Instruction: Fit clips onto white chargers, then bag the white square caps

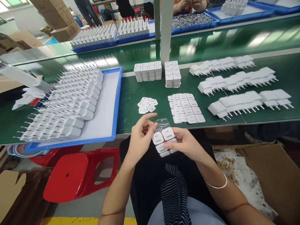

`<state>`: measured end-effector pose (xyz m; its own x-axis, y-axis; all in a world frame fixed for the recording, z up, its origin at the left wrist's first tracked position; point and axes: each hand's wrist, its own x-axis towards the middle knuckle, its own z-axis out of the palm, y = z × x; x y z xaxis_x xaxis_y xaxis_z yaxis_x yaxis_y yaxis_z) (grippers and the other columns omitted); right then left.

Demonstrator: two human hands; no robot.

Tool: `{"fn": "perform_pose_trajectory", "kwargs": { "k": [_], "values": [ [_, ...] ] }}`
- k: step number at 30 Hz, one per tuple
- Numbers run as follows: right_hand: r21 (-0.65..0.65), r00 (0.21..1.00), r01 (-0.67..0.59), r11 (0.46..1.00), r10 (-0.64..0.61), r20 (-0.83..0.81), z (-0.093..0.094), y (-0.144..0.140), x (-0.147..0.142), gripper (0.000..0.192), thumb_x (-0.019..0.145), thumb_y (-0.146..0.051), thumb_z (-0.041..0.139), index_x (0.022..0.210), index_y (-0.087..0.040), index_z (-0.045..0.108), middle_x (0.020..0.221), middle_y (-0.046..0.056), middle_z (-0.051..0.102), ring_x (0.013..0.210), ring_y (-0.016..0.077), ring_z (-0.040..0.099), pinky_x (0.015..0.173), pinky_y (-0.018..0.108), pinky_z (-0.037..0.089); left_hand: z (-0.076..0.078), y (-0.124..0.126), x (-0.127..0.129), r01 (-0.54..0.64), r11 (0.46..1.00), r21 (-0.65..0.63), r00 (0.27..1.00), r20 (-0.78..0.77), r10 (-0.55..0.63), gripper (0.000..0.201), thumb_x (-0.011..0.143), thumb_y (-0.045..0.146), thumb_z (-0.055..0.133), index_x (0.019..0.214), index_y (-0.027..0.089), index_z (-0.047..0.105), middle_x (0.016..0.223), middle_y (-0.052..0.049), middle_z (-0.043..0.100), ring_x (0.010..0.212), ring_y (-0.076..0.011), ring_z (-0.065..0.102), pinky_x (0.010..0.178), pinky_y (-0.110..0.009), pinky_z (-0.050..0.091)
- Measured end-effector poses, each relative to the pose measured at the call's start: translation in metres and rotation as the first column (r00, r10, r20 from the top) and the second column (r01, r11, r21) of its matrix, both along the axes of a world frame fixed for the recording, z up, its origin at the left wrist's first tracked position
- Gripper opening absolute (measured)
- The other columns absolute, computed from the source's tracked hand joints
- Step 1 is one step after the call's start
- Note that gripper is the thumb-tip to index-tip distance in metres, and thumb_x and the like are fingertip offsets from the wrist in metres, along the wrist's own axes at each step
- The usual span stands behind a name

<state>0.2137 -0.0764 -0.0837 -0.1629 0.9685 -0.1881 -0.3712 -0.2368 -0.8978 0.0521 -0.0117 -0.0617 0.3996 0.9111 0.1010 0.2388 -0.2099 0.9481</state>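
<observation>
My right hand grips a small sheet of white rounded-square labels, its thumb lying across the lower ones. The labels carry dark print and a small slot mark, and bare clear film shows along the sheet's top. At that film's left edge, my left hand has thumb and fingers closed; whether a single label is pinched there is hidden. Just beyond the hands lies a loose pile of white label pieces. Further right, more label sheets lie overlapping on the green table.
Stacked label sheets and a second stack stand behind. Rows of white plug housings lie right. A blue-rimmed tray of pronged housings is left. Below are a red stool and a cardboard box. Another person's hands show across the table.
</observation>
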Motion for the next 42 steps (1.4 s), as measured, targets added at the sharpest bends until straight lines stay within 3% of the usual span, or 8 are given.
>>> {"fn": "perform_pose_trajectory", "kwargs": {
  "k": [6,10,18,20,25,28,35,42],
  "values": [
    [-0.062,0.997,0.016,0.998,-0.011,0.075,-0.006,-0.001,-0.005,0.024,0.066,-0.03,0.085,0.082,-0.016,0.074,0.075,0.002,0.071,0.065,0.0148,0.064,0.062,0.026,0.053,-0.003,0.0,-0.006,-0.019,0.908,0.418,0.96,-0.247,0.134,0.023,0.095,0.02,0.054,0.109,0.026,0.071,0.097,-0.004,0.069,0.081,-0.0143,0.06,0.071,-0.028,0.048],
    [-0.031,0.992,0.063,0.998,-0.059,0.112,-0.007,-0.001,-0.007,0.019,0.071,-0.031,0.08,0.079,-0.016,0.074,0.065,0.0,0.067,0.057,0.0133,0.058,0.052,0.024,0.047,0.003,-0.011,-0.007,0.012,0.544,0.839,0.902,-0.244,0.356,0.031,0.087,0.011,0.061,0.115,0.023,0.07,0.122,-0.013,0.063,0.112,-0.025,0.058,0.087,-0.037,0.05],
    [-0.002,0.986,0.117,0.993,-0.115,0.119,-0.008,0.002,-0.007,0.008,0.068,-0.021,0.078,0.075,-0.018,0.075,0.069,0.0,0.071,0.063,0.0132,0.061,0.059,0.023,0.048,0.011,-0.039,-0.017,0.427,0.138,0.894,0.896,-0.439,0.068,0.029,0.089,0.016,0.06,0.117,0.015,0.067,0.126,-0.007,0.068,0.131,-0.0225,0.054,0.108,-0.031,0.047],
    [-0.02,0.988,0.107,0.994,-0.105,0.115,-0.01,0.002,-0.008,0.009,0.068,-0.022,0.077,0.074,-0.017,0.075,0.071,0.001,0.072,0.064,0.0139,0.062,0.061,0.025,0.05,0.004,-0.04,-0.015,0.494,0.183,0.85,0.869,-0.489,-0.071,0.032,0.09,0.016,0.06,0.121,0.01,0.064,0.125,-0.009,0.069,0.129,-0.0237,0.056,0.108,-0.033,0.049],
    [0.02,0.992,0.042,0.999,-0.044,0.119,-0.009,-0.001,-0.011,0.011,0.074,-0.026,0.075,0.071,-0.016,0.072,0.066,0.0,0.068,0.059,0.0131,0.059,0.059,0.025,0.047,-0.013,-0.024,-0.012,0.442,0.683,0.582,0.886,-0.405,-0.228,0.053,0.095,0.024,0.056,0.145,0.013,0.042,0.146,-0.016,0.05,0.138,-0.0262,0.047,0.11,-0.044,0.048],
    [0.044,0.994,-0.007,0.999,0.002,0.114,-0.006,-0.004,-0.01,0.013,0.074,-0.027,0.076,0.072,-0.015,0.073,0.065,0.001,0.068,0.058,0.013,0.058,0.056,0.025,0.046,-0.015,-0.02,-0.017,0.45,0.823,0.346,0.886,-0.289,-0.363,0.054,0.096,0.024,0.054,0.148,0.024,0.039,0.149,-0.009,0.049,0.137,-0.0211,0.048,0.112,-0.04,0.046],
    [0.062,0.988,-0.055,0.997,0.046,0.145,-0.005,-0.004,-0.008,0.018,0.077,-0.034,0.076,0.075,-0.016,0.079,0.067,0.003,0.072,0.059,0.0156,0.064,0.056,0.026,0.05,-0.01,-0.029,-0.018,0.302,0.951,-0.062,0.953,0.008,-0.302,0.036,0.095,0.026,0.056,0.131,0.026,0.062,0.132,-0.006,0.065,0.12,-0.0218,0.064,0.103,-0.035,0.052],
    [0.063,0.99,-0.091,0.994,0.083,0.117,-0.013,0.001,-0.004,0.013,0.073,-0.03,0.08,0.082,-0.02,0.081,0.077,0.003,0.077,0.067,0.0165,0.069,0.063,0.025,0.054,-0.005,-0.014,-0.009,0.288,0.888,-0.359,0.953,0.196,-0.23,0.025,0.093,0.03,0.058,0.108,0.02,0.076,0.115,-0.008,0.073,0.108,-0.0252,0.07,0.1,-0.038,0.054]
  ]
}}
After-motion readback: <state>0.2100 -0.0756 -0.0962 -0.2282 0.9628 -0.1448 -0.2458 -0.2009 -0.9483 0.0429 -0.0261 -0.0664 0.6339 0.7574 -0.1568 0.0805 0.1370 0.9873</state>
